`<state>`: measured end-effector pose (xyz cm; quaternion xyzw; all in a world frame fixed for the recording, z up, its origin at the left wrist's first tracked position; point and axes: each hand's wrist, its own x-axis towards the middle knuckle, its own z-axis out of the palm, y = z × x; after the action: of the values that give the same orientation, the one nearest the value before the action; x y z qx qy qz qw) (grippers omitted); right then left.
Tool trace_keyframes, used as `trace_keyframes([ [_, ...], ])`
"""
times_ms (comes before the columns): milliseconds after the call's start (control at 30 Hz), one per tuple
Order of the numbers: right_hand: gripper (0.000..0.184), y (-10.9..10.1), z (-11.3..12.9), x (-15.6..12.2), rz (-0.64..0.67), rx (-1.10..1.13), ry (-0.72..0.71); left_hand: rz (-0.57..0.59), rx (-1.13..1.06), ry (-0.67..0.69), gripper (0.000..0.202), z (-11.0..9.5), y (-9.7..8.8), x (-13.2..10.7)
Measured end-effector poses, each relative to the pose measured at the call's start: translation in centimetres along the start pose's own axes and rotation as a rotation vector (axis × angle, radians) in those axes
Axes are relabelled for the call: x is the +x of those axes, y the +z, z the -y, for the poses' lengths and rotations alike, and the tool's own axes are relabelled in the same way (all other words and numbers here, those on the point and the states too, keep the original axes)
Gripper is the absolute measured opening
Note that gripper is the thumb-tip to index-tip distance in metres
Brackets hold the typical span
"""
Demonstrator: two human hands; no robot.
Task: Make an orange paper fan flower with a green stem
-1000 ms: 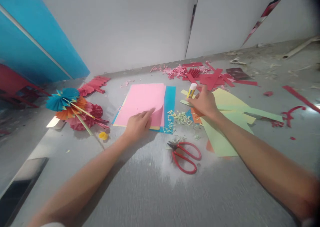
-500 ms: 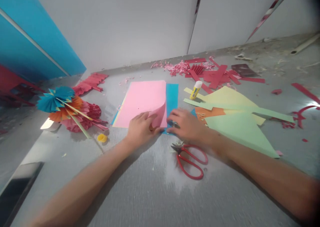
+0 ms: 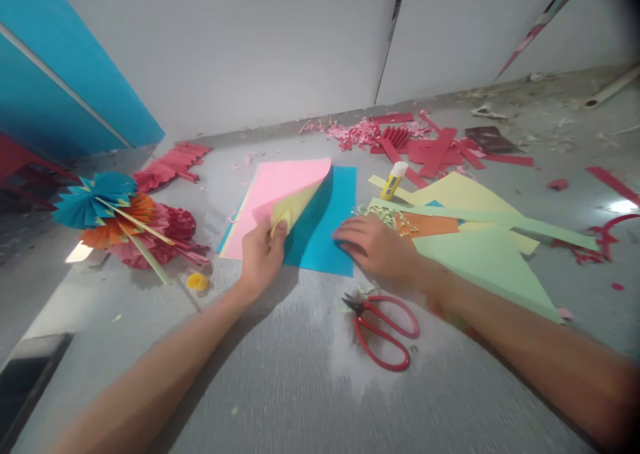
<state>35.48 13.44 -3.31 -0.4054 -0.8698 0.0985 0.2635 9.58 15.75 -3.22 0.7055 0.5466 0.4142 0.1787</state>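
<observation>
My left hand (image 3: 261,257) pinches the lower corner of a pink paper sheet (image 3: 277,187) and a yellow sheet (image 3: 293,207) beneath it, peeling both back. A blue paper sheet (image 3: 320,231) lies exposed under them. My right hand (image 3: 375,251) rests flat, its fingertips on the blue sheet's right edge. Just right of that hand lie an orange paper piece (image 3: 425,225) and a large pale green sheet (image 3: 480,264). Red-handled scissors (image 3: 385,331) lie below my right hand, and a glue stick (image 3: 393,181) lies beyond it.
Folded paper fans (image 3: 95,201) and a small yellow cap (image 3: 197,281) sit left on the grey surface (image 3: 250,374). Red and pink paper scraps (image 3: 430,149) spread along the far side, before a white wall (image 3: 225,54). A blue panel (image 3: 65,74) stands far left.
My left hand has peeled the pink and yellow sheets further back, baring much more blue paper. My right hand has moved slightly right, and the view has shifted a little.
</observation>
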Motion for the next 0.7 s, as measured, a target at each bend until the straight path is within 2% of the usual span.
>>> trace_keyframes([
  [67, 0.029, 0.3, 0.4, -0.1, 0.006, 0.08, 0.023, -0.034, -0.164, -0.1, 0.039, -0.3, -0.1, 0.1],
  [167, 0.03, 0.4, 0.8, -0.2, -0.002, 0.262, 0.131, -0.044, -0.354, -0.223, 0.045, -0.6, -0.1, 0.1],
  [300, 0.032, 0.3, 1.7, 0.0, 0.051, 0.605, 0.35, -0.016, -0.409, -0.258, 0.048, -1.0, 0.0, -0.1],
  [367, 0.036, 0.2, 2.1, 0.1, 0.03, 0.718, 0.456, 0.02, -0.414, -0.241, 0.047, -1.0, 0.1, -0.3],
  [500, 0.039, 0.3, 2.8, 0.5, -0.024, 0.751, 0.62, 0.044, -0.388, -0.205, 0.044, -0.9, 0.1, -0.4],
  [700, 0.032, 1.0, 3.7, 1.5, -0.13, 0.664, 0.7, 0.094, -0.373, -0.199, 0.049, -1.2, 0.1, -0.3],
])
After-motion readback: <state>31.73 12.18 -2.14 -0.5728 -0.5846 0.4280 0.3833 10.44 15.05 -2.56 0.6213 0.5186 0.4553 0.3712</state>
